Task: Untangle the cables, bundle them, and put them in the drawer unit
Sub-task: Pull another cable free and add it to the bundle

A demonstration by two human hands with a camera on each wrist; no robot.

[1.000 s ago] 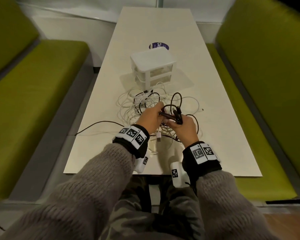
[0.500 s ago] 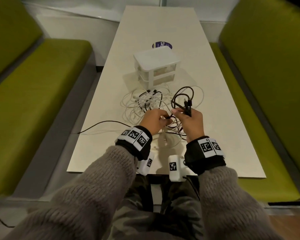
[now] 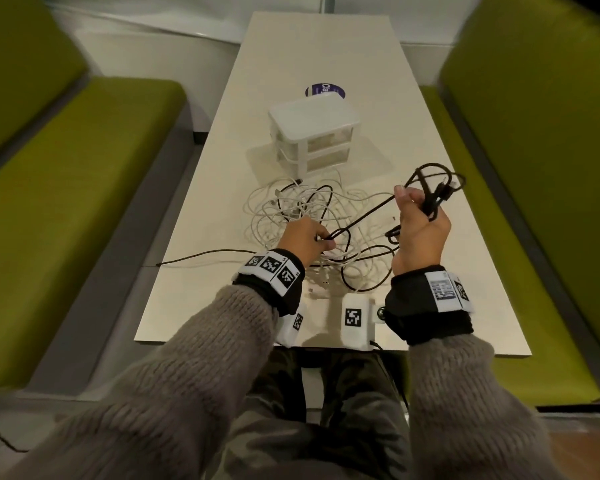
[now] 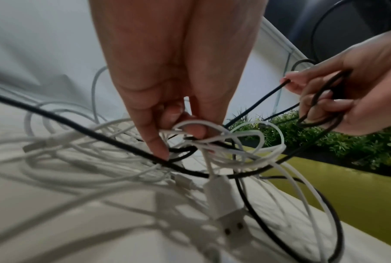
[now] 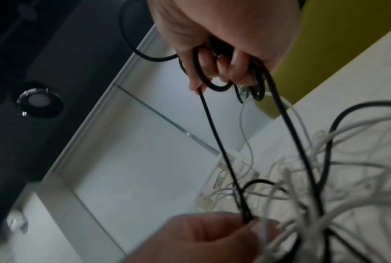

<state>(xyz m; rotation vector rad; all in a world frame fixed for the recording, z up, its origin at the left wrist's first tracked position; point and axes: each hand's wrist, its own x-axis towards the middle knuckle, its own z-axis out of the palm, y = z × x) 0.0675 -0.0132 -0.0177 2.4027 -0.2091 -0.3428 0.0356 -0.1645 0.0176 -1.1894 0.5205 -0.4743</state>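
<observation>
Black cable, white cables, green benches.

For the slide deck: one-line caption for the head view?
Right hand lifts black cable coils; left hand pins the white tangle before the drawer unit.

Soft overhead light falls on the table, and the drawer unit casts pale shadows to both sides. The head view bows outward at its edges, with the bench smeared. Both wrist views are dim and grainy, perhaps motion-blurred, the white cables soft.
</observation>
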